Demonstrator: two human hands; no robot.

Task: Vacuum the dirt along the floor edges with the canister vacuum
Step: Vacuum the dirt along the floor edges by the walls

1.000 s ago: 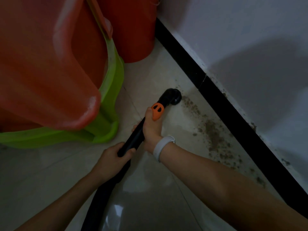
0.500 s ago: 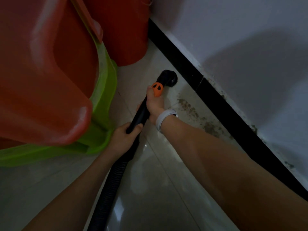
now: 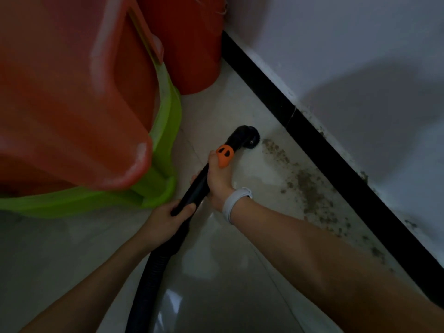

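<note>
Gripping the smooth black wand (image 3: pixel 197 186) of the vacuum, the right hand (image 3: pixel 217 181) curls its fingers round the tube just below an orange slider (image 3: pixel 224 155) with two dark slots, the thumb lying along the tube toward that slider; a pale band (image 3: pixel 234 203) circles the wrist. Nearer, the left hand (image 3: pixel 165 222) wraps its fingers round the same tube where the rigid part meets the ribbed, flexible hose (image 3: pixel 149 280), which runs off the near edge of the view. At the far end the tube bends into a round black nozzle (image 3: pixel 249 139) set down on the glossy pale floor tiles (image 3: pixel 216 284), just left of a band of brown, crumbly dirt (image 3: pixel 310 188). That dirt lies scattered in clumps and specks along the foot of a black skirting strip (image 3: pixel 336 169), which runs diagonally from far left to near right under a matte white wall (image 3: pixel 360 56). On the left stand smooth plastic things: a large orange one (image 3: pixel 72 92) with rounded corners, nested in a bright green one (image 3: pixel 165 140), and behind them a red bucket (image 3: pixel 189 44) against the wall.
</note>
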